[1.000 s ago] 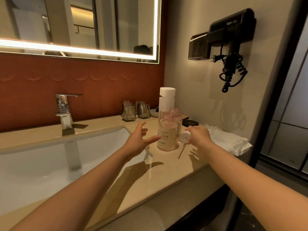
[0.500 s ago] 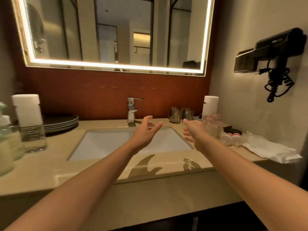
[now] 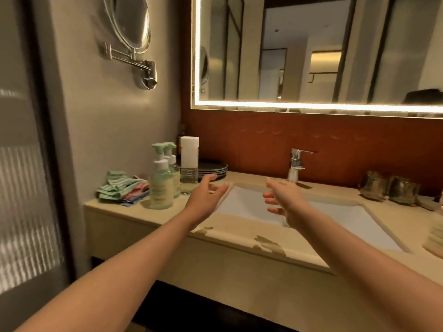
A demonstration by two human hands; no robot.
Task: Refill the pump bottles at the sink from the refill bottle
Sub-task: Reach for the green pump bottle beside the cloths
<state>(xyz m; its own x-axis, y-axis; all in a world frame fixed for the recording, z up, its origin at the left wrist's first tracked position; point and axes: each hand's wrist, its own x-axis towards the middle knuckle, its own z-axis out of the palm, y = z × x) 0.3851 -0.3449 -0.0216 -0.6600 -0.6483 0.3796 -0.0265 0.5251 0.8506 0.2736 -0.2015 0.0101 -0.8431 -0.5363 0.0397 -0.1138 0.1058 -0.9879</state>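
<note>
Swings leftward to the pale-green plastic pump bottles [image 3: 161, 188], left hand [image 3: 206, 195] and right hand [image 3: 285, 202] spread and empty: next refill.

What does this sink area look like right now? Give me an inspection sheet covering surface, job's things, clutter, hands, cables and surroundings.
Surface: beige counter around a white sink.
Job's things: green pump bottles and a white-capped bottle stand left of the sink, untouched.
Clutter: folded cloths, dark plates, glasses.
Hands: left hand and right hand open, empty, above the sink's near edge.
Cables: nothing seen.
Surroundings: tap, lit mirror, round wall mirror.
</note>
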